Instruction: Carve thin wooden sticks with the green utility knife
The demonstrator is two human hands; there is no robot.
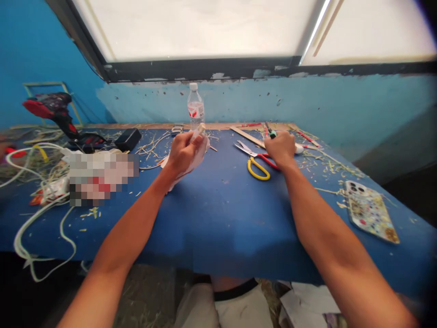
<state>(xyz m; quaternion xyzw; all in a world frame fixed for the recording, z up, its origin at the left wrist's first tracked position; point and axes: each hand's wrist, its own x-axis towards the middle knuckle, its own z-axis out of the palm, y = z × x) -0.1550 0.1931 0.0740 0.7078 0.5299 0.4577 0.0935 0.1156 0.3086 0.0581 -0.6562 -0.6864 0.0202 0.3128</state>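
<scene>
My left hand (pixel 184 152) is closed around a whitish, plastic-wrapped item (pixel 200 152), whose pale tip sticks up above the fingers in front of the water bottle (pixel 195 107). Farther right, my right hand (pixel 282 148) is closed on a small dark tool with a green part (pixel 272 134); most of the tool is hidden by the fingers. Scissors (pixel 258 168) with one yellow and one red handle lie with parted blades just left of my right hand. Behind them a flat wooden strip (pixel 247 136) lies slanted on the blue table (pixel 221 218).
A phone in a patterned case (pixel 371 212) lies at the right. On the left are a power drill (pixel 56 111), a black box (pixel 128 139), pale looped cords (pixel 22 232) and a blurred-out bundle. Straw-like scraps are scattered at both sides.
</scene>
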